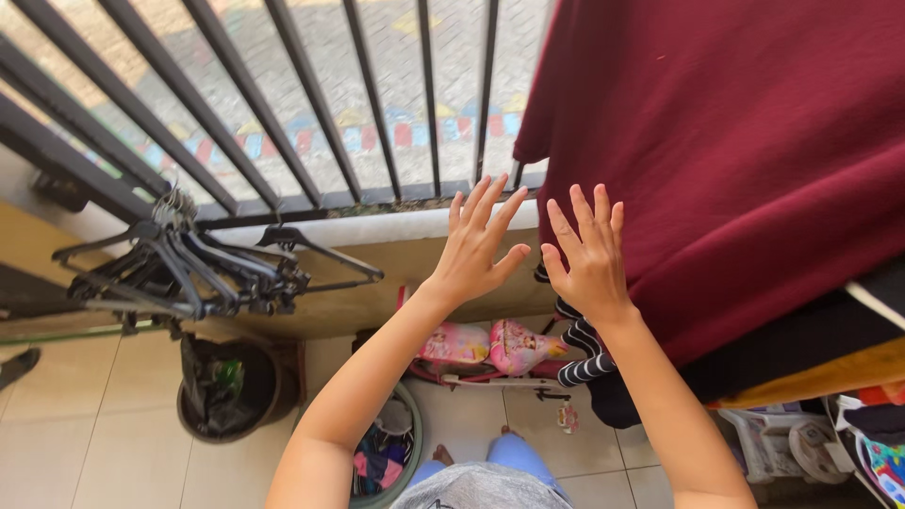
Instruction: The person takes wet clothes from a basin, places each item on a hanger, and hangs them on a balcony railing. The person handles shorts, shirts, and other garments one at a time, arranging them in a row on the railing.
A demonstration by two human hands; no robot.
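Both of my hands are raised side by side in front of me, fingers spread, holding nothing. My left hand (pixel 477 243) is over the low wall ledge (pixel 377 226) below the railing. My right hand (pixel 591 253) is at the left edge of a large dark red cloth (pixel 745 160) that hangs over a drying rack at the right; its fingertips are close to the cloth's edge. A black-and-white striped garment (pixel 580 353) hangs below the red cloth, beside my right wrist.
A bunch of black hangers (pixel 189 269) hangs at the left. Black railing bars (pixel 311 104) run across the top. On the tiled floor are a dark bin (pixel 226 391), a basket of clothes (pixel 386 452), a pink children's toy (pixel 490 349) and boxes (pixel 801 443) at right.
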